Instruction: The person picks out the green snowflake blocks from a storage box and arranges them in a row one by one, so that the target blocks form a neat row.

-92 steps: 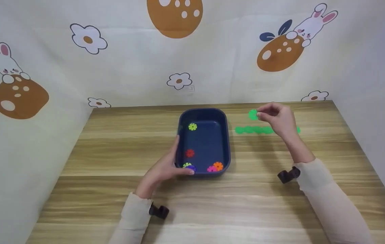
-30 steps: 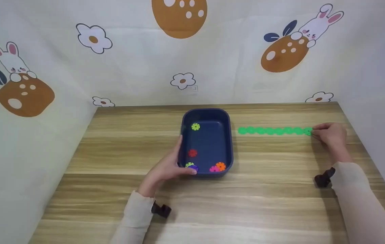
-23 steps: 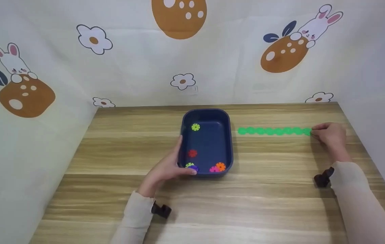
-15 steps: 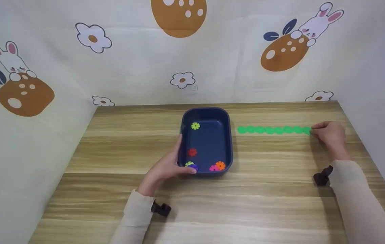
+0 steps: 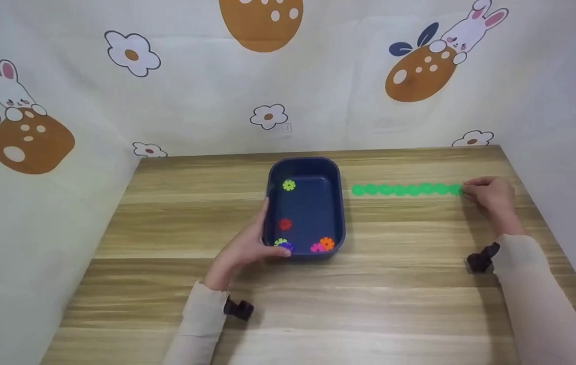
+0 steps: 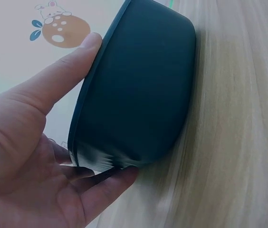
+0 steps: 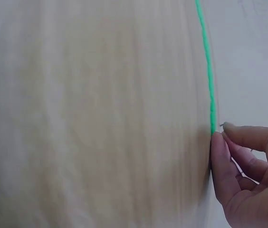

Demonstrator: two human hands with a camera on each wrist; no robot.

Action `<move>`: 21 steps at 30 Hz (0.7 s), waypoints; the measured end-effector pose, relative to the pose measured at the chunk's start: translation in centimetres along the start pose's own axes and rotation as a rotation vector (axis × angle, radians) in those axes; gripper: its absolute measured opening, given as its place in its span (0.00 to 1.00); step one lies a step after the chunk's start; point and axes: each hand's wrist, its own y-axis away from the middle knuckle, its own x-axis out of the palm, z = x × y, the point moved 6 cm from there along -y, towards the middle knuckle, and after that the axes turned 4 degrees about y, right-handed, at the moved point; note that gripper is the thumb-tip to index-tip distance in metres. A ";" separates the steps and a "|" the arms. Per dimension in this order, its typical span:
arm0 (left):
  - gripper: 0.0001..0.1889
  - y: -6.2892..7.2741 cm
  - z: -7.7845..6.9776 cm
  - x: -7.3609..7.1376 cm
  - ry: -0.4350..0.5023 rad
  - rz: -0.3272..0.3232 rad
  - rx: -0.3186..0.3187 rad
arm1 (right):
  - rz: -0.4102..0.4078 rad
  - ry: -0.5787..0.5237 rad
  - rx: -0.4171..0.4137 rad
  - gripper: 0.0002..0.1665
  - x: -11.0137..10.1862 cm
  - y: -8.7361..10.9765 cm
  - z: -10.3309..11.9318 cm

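A dark blue plastic basin (image 5: 313, 213) stands on the wooden table, and my left hand (image 5: 242, 248) grips its near left corner. In the left wrist view, the thumb (image 6: 58, 71) lies along the rim while the other fingers reach under the side. To the right of the basin, several green snowflake discs (image 5: 399, 190) form one straight row, edges joined or overlapping. At the row's right end my right hand (image 5: 493, 200) pinches the last disc between thumb and fingertips, which mostly cover it. From the right wrist view the row is a thin green line (image 7: 210, 85).
Inside the basin lie a yellow-green disc (image 5: 289, 185), a red disc (image 5: 285, 224), an orange disc (image 5: 327, 244) beside a pink one, and a purple disc (image 5: 285, 247) by the thumb. A patterned cloth (image 5: 207, 91) rises behind the table's far edge.
Earlier my right hand held a green disc above the row; it has since come down and right to the row's right end, then stayed there. The left hand keeps its grip on the basin.
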 end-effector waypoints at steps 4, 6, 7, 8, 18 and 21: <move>0.69 0.1 -0.1 -0.1 -0.032 -0.012 0.009 | 0.023 -0.177 0.007 0.16 -0.7 0.3 -0.1; 0.67 0.2 -0.1 -0.4 -0.054 -0.021 -0.002 | 0.009 -0.186 -0.004 0.16 -1.2 0.6 0.0; 0.66 0.1 -0.2 -0.5 -0.061 -0.028 -0.001 | 0.002 -0.178 -0.011 0.16 -1.5 0.7 0.2; 0.65 0.1 -0.3 -0.7 -0.065 -0.035 0.004 | -0.008 -0.162 -0.021 0.16 -1.8 0.9 0.4; 0.51 -1.7 -5.1 -3.8 -0.439 -0.298 0.115 | -0.319 0.021 -0.301 0.32 -3.5 3.6 6.8; 0.50 -2.6 -7.6 -4.1 -0.693 -0.410 0.186 | -0.415 0.071 -0.535 0.33 -2.8 5.1 9.6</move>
